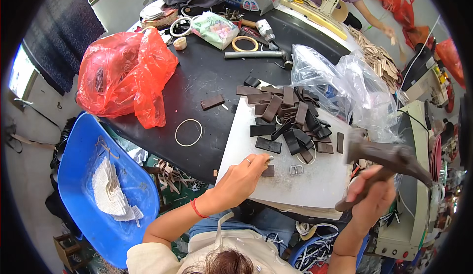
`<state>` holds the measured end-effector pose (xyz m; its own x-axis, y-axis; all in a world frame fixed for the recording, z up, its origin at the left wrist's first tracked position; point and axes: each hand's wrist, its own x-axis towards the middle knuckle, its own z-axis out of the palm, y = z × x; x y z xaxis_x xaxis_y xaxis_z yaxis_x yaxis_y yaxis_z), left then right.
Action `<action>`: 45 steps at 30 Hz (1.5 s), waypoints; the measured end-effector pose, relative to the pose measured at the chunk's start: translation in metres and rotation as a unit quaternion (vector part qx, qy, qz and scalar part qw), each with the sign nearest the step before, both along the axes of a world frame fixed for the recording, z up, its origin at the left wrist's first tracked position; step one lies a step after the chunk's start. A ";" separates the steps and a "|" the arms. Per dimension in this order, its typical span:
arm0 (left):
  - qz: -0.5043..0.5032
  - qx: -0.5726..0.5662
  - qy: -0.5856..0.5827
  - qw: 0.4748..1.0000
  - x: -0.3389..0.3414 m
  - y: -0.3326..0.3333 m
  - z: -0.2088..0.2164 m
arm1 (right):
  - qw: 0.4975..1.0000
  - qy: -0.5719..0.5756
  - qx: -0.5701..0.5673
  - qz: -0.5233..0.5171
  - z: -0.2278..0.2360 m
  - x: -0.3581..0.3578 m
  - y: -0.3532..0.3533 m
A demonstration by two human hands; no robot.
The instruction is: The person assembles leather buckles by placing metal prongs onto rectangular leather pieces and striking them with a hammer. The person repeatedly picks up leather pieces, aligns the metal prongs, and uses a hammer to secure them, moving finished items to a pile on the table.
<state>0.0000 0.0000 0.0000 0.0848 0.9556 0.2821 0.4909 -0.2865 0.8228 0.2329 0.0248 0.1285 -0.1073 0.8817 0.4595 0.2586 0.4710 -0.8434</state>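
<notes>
One left hand (244, 174): we pinch a small metal piece (271, 158), fingertips nearly together
Right hand (377, 195): our fingers wrap a hammer (382, 158)
Brown strip (268, 171): flat, partly hidden

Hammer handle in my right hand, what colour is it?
The hammer handle is dark brown, showing best in the head view.

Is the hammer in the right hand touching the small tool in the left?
Apart. The head view shows the hammer in the right hand well right of the small metal-topped tool in the left hand, with white board visible between them.
</notes>
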 end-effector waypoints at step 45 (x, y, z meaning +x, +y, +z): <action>-0.051 -0.088 -0.134 0.986 -0.013 0.007 -0.001 | 0.868 -0.483 -0.007 0.111 -0.066 -0.009 0.002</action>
